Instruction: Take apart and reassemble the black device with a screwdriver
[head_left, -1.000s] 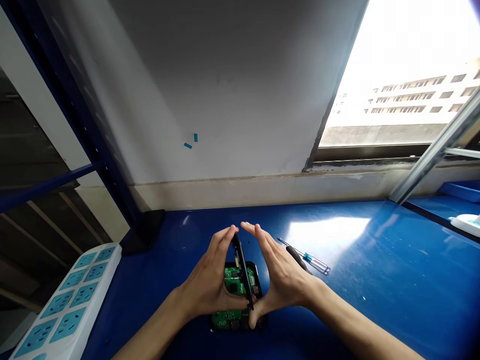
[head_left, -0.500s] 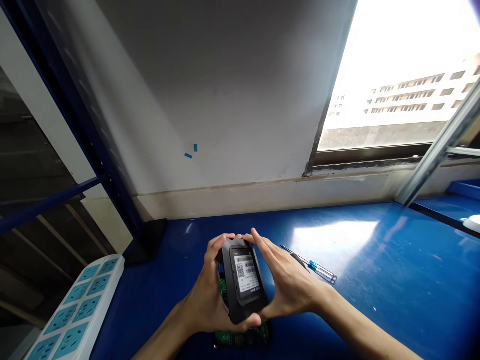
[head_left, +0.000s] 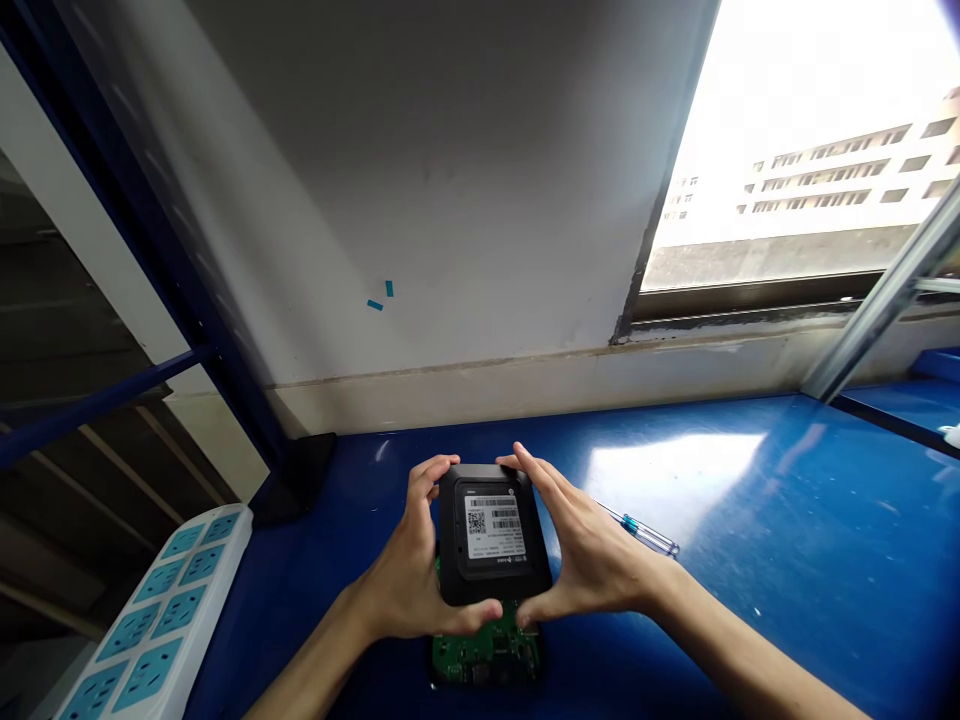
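Observation:
Between my two hands is a black plastic device casing (head_left: 491,590) with a white label (head_left: 495,528) of barcodes and a square code facing up toward me. My left hand (head_left: 416,570) grips its left side, thumb along the near edge. From the right, my right hand (head_left: 574,550) is closed on the far and near edges, fingertips at the far right corner. Below the casing lies a green circuit board (head_left: 484,650), partly covered by the casing and my left thumb. A screwdriver with a clear blue handle (head_left: 649,535) rests beyond my right wrist, its shaft partly hidden.
A white power strip (head_left: 161,610) with blue-green sockets stands at the left on the blue tabletop (head_left: 787,530). Behind the table is a grey wall (head_left: 450,200) with a window at the right. A blue metal post (head_left: 172,260) rises at the left, its black base on the table.
The casing has turned from a tilted, narrow view to facing me more squarely. More of the circuit board now shows below it. Both hands have shifted with the casing.

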